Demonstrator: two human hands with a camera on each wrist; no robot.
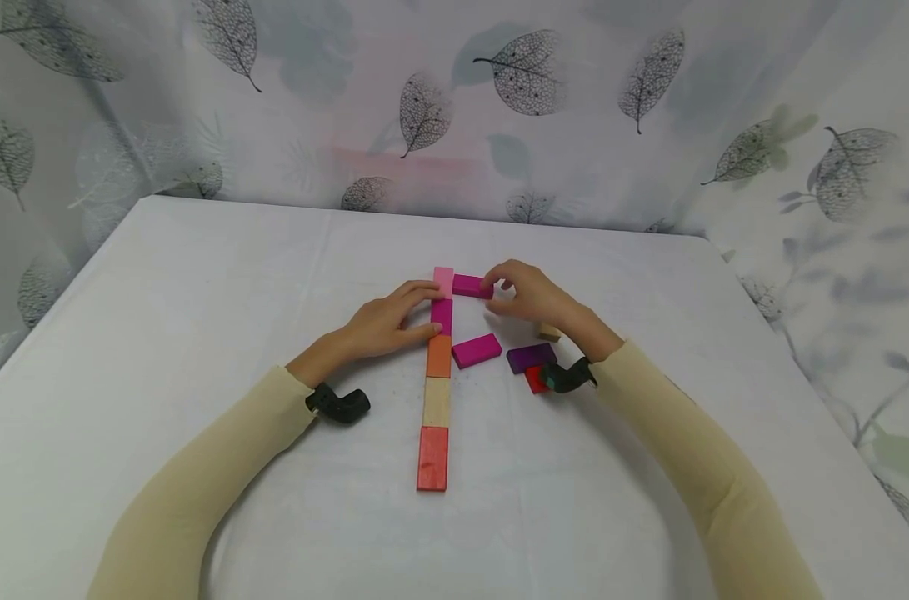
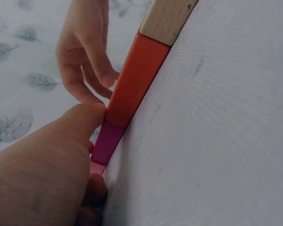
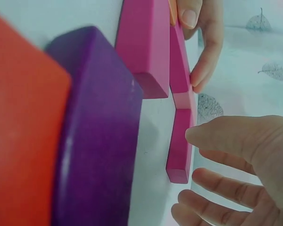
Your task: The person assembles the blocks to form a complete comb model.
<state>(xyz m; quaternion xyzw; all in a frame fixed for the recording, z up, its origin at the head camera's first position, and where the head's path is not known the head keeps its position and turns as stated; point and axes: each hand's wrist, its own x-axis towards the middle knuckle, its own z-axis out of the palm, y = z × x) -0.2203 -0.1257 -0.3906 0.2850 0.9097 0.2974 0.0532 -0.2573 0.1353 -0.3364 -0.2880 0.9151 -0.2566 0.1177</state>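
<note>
A straight row of wooden blocks runs down the white table: pink (image 1: 442,276), magenta (image 1: 442,312), orange (image 1: 439,357), plain wood (image 1: 437,402) and red (image 1: 433,458). At the far end, another magenta block (image 1: 467,285) lies crosswise, its left end against the pink one. My left hand (image 1: 382,323) rests along the row's left side, index fingertip at the pink block and thumb near the magenta-orange joint. Over the crosswise block's right end is my right hand (image 1: 531,292), thumb and fingers apart; the right wrist view shows its thumb tip (image 3: 194,135) right at that block (image 3: 180,153).
Right of the row lies a loose magenta block (image 1: 476,351), set at a slant. Farther right are a purple block (image 1: 531,357), a red block (image 1: 536,381) partly hidden by the right wrist's black camera (image 1: 568,376), and a plain wooden block (image 1: 549,332) under the right wrist.
</note>
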